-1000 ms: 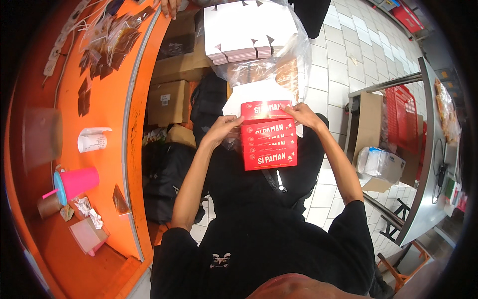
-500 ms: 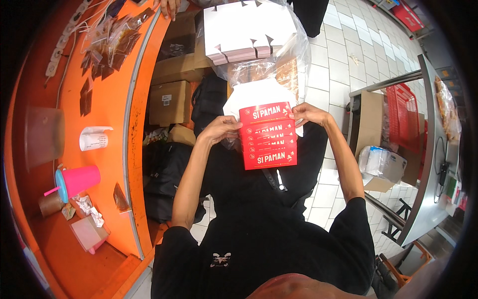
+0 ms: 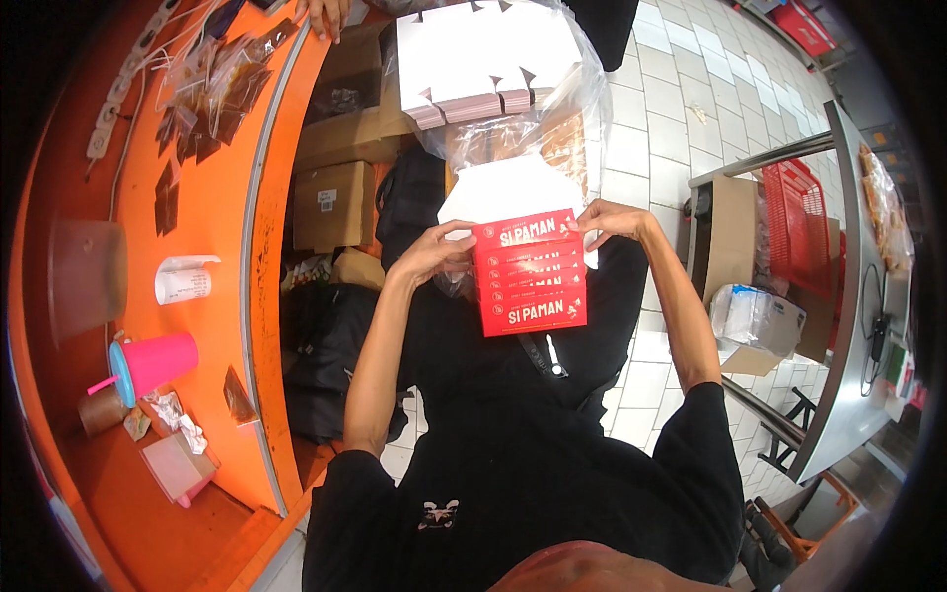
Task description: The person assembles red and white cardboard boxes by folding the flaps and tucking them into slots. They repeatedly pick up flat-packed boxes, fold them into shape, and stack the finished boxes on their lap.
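Note:
Over my lap lies an overlapping stack of red printed cardboard box blanks [image 3: 534, 313], their edges stepped one behind another. A white cardboard panel [image 3: 493, 187] with angled corners extends beyond the red part. My left hand [image 3: 436, 252] grips the left side of the farthest red panel, fingers bent and thumb at its edge. At the right side of that same panel, my right hand [image 3: 610, 225] pinches the edge between thumb and fingers. The undersides of the blanks and some fingertips are hidden.
Ahead, a thick pile of white flat cardboard blanks [image 3: 488, 54] sits in clear plastic. To the left, an orange counter [image 3: 222, 227] carries sauce sachets [image 3: 222, 99] and a pink cup [image 3: 163, 360]. Another person's hand [image 3: 327, 15] rests on its far edge. A metal table [image 3: 848, 395] stands right.
The farthest red panel has tilted slightly, and its far edge sits a little nearer to me. Both hands keep their hold on its sides, with small shifts of the fingers.

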### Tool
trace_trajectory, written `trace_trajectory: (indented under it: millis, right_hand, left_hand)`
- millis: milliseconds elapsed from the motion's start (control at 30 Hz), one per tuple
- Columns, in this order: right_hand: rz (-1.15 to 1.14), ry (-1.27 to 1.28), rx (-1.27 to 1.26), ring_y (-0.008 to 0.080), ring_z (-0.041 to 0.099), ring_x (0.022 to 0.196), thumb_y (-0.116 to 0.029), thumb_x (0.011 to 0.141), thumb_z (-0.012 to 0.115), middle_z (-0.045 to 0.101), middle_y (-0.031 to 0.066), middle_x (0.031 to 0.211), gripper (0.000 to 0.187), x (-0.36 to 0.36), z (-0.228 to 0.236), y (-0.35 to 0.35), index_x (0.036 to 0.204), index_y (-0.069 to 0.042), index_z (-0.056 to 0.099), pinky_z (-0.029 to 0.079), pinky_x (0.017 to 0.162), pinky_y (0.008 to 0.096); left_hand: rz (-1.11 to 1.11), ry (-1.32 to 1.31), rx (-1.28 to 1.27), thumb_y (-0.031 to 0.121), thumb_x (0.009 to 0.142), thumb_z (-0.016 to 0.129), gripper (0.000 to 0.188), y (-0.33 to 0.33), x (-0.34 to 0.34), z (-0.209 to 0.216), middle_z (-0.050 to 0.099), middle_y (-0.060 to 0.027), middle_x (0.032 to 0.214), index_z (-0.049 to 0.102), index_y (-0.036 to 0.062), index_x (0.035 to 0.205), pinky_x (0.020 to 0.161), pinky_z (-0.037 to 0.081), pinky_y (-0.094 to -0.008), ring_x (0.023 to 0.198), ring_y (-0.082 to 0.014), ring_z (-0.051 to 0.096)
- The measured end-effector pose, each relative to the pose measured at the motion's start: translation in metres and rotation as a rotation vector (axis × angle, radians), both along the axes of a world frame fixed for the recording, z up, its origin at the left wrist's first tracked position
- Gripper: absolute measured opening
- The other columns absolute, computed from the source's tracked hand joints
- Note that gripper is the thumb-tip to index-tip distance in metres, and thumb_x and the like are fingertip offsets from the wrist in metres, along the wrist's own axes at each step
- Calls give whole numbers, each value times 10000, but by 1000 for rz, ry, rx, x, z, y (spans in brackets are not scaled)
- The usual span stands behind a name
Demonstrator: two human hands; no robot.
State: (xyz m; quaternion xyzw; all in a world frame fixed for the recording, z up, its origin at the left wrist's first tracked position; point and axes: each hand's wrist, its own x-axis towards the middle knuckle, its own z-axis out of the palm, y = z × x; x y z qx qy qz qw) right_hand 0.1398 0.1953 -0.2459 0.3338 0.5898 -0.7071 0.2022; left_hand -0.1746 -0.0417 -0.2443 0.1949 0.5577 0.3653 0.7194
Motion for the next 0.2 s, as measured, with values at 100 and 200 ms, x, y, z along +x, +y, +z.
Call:
trace_trajectory:
  millis: [100,200]
  right_hand:
    - [32,-2,34,244,619,1168,-492,813,834,700,144,1172,511,5,-16,3,1049,-46,755,613,858,425]
    - [55,11,34,247,593,1226,-513,797,841,673,159,1253,631,10,-27,4,1220,-60,722,606,882,427]
  left_hand:
    - [-35,44,33,234,929,767,637,2,1,-4,735,-150,1142,487,95,1485,860,609,-390,996,-208,727]
    - [-17,71,61,243,946,747,627,0,5,0,735,-165,1146,478,104,1495,864,616,-411,1025,-220,728]
